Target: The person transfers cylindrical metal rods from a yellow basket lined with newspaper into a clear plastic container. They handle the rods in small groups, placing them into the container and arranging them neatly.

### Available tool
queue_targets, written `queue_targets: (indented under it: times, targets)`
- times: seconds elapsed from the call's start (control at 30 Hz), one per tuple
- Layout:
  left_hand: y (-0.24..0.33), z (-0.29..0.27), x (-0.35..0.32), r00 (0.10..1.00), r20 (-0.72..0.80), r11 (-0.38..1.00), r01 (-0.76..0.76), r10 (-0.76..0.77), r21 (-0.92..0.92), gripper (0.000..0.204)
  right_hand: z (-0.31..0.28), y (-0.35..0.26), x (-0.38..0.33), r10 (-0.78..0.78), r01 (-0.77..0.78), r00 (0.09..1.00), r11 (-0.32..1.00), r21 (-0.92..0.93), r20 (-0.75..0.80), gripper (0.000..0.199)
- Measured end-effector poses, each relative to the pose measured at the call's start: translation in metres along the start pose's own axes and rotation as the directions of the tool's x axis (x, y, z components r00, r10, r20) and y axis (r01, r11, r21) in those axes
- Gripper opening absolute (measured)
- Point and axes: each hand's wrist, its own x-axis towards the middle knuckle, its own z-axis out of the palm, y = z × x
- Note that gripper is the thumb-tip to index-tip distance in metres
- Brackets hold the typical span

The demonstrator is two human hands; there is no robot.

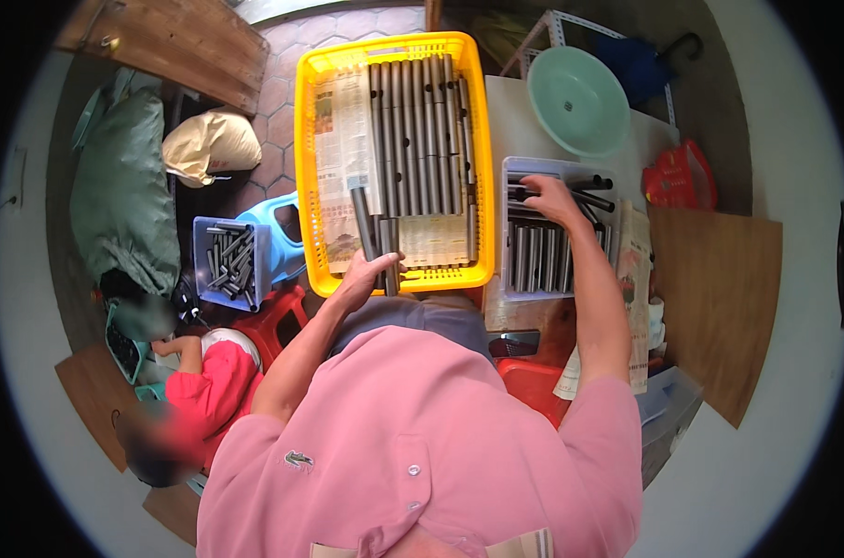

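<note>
My left hand (367, 276) is closed round a pair of dark metal tubes (363, 219) at the near edge of a yellow plastic basket (303, 186). Inside that basket, a row of long dark tubes (406, 139), several with small holes, lies side by side on newspaper (340, 130). To the right, my right hand (551, 200) reaches into a whitish bin (508, 232), its fingers curled on a dark tube at the far end. Shorter tubes (538, 260) are lined up in the bin's near part, while a few others (592, 191) lie askew at its right.
A blue stool (278, 232) and a bin of short tubes (202, 251) stand left of the basket. Another person in a red top (203, 400) sits at lower left. A green basin (578, 100), a red bag (678, 177) and a phone (514, 343) are on the right.
</note>
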Motion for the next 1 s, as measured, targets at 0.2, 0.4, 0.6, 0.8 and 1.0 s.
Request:
queue_targets:
  times: [0.2,0.4,0.6,0.8,1.0]
  targets:
    - [0.028,0.002,-0.011,0.996,-0.087,0.957,0.040,-0.015,0.287,0.090,-0.019,0.058,-0.033,0.431,-0.355,0.817,0.900,0.254,-0.383,0.060]
    - [0.004,0.000,-0.013,0.992,-0.042,0.973,-0.108,0.118,0.202,0.060,0.014,0.101,-0.009,0.515,-0.505,0.837,0.602,0.618,0.183,0.074]
    - [0.020,0.000,-0.030,0.994,0.037,0.981,-0.109,0.104,0.160,0.053,0.000,-0.003,-0.027,0.113,-0.162,0.786,0.986,-0.026,-0.608,0.035]
    - [0.030,0.023,-0.008,0.980,0.175,0.902,-0.163,0.099,0.401,0.052,0.105,-0.169,-0.043,0.013,0.012,0.999,0.803,0.596,-0.038,0.061]
    - [0.015,0.022,0.004,0.940,0.342,0.848,-0.186,0.006,0.496,0.050,0.123,-0.190,-0.053,0.060,0.124,0.979,0.586,0.801,-0.195,0.025]
